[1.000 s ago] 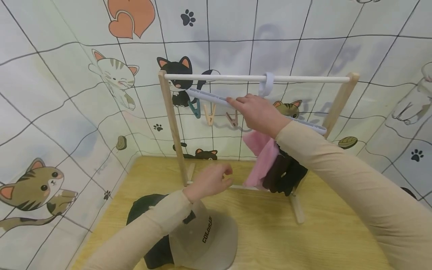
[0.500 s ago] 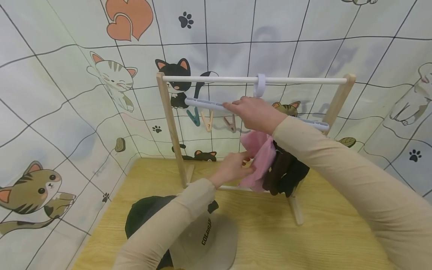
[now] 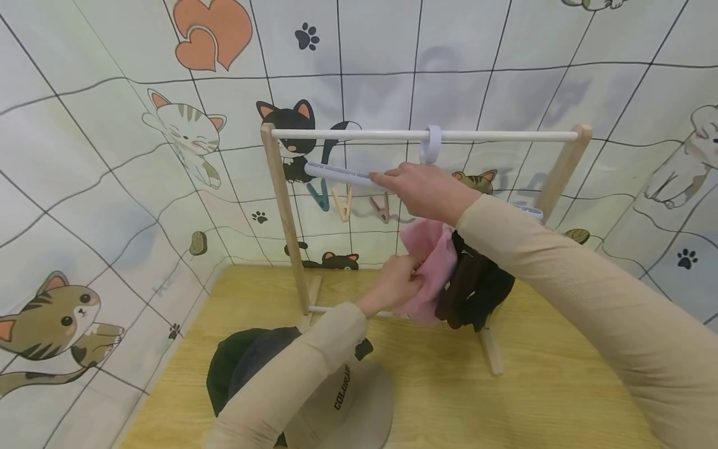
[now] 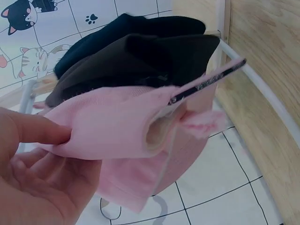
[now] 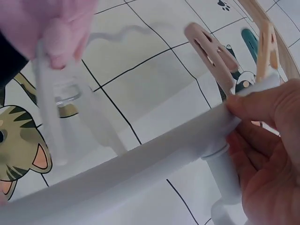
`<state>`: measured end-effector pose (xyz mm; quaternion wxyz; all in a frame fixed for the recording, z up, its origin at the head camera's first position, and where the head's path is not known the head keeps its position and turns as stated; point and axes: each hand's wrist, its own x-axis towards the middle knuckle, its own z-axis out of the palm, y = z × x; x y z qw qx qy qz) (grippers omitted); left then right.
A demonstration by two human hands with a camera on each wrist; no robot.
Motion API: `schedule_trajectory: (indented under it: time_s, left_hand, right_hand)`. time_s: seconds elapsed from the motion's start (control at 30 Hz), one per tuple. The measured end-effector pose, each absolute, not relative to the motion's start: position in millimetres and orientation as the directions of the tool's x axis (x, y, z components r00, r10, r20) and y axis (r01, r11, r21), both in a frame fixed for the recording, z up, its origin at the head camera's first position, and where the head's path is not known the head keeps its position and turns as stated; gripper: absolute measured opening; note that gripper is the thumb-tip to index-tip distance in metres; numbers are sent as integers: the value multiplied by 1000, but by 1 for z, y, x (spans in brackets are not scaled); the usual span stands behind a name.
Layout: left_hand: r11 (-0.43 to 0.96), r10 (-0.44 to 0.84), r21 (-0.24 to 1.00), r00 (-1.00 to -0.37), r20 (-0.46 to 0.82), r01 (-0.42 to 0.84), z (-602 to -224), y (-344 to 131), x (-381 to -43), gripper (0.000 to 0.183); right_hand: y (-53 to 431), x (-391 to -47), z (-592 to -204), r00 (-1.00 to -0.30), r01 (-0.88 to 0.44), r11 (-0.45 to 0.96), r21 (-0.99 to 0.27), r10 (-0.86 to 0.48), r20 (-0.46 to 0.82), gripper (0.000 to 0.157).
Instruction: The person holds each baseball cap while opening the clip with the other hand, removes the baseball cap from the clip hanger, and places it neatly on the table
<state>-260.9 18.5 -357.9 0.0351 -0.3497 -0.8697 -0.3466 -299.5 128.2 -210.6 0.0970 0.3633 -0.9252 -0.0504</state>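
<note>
My left hand (image 3: 395, 280) pinches a pink cloth piece (image 4: 112, 122) between thumb and fingers. The piece has a ribbed part and an opening, but its exact kind is unclear. Beside it hang a brown cloth piece (image 3: 462, 287) and a black one (image 3: 490, 293). Higher up, my right hand (image 3: 429, 190) grips the pale lilac clip hanger (image 3: 336, 173), thumb on one side of the bar and fingers on the other. Teal (image 3: 320, 195), cream (image 3: 342, 204) and dusty-pink (image 3: 381, 209) clips hang from its left half. In the right wrist view, a translucent clip (image 5: 49, 103) meets the pink cloth.
A rack with a white top rail (image 3: 348, 134) and wooden legs (image 3: 288, 224) stands on the wood-grain table (image 3: 449, 399). The hanger's hook (image 3: 430, 144) loops over that rail. A beige cap (image 3: 359, 405) and dark green cap (image 3: 230, 362) lie at front left, partly behind my left sleeve.
My left hand has moved right and up from above the caps and taken hold of the pink cloth. The hanger has levelled somewhat and its hook has shifted slightly left, still in my right hand.
</note>
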Motion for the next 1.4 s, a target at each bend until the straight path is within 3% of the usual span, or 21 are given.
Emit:
schedule_trajectory:
  time_s: [0.17, 0.33, 0.63, 0.73, 0.83, 0.93, 1.0, 1.1, 1.17, 1.27, 1.4]
  left_hand:
    - [492, 636, 536, -704, 316, 686, -362, 10, -257, 13]
    - [481, 653, 569, -706, 275, 667, -361, 5, -252, 13]
    - [478, 663, 574, -702, 260, 665, -359, 0, -252, 20]
    - [477, 669, 569, -697, 259, 670, -358, -1, -251, 25]
    - [461, 682, 565, -681, 268, 684, -357, -2, -250, 32]
    - [443, 686, 578, -675, 273, 685, -355, -3, -248, 36]
    - [441, 684, 583, -676, 275, 683, -354, -4, -247, 38]
    - [436, 683, 589, -676, 275, 680, -353, -5, -247, 40]
    - [432, 686, 592, -674, 275, 680, -352, -5, -247, 41]
    - [424, 683, 608, -678, 272, 671, -352, -5, -247, 40]
    - [432, 663, 630, -701, 263, 645, -352, -2, -248, 39]
  right_hand:
    - [131, -297, -215, -679, -660, 726, 193, -687, 259, 57]
    - [136, -295, -222, -616, -667, 709, 229, -698, 366, 50]
    - [165, -288, -238, -235, -791, 511, 336, -761, 604, 38]
    - [182, -283, -243, -165, -819, 457, 347, -767, 621, 31]
    - [202, -275, -250, -142, -817, 462, 345, -741, 656, 25]
    - [224, -263, -260, -261, -788, 559, 259, -684, 682, 26]
    - [237, -255, -268, -407, -746, 648, 156, -629, 663, 30]
    - [254, -244, -279, -684, -612, 790, -10, -523, 508, 41]
    - [264, -239, -285, -807, -527, 846, -84, -467, 362, 41]
    - [277, -234, -290, -874, -467, 876, -123, -437, 211, 31]
    - [290, -234, -288, -864, -490, 865, -108, -464, 196, 26]
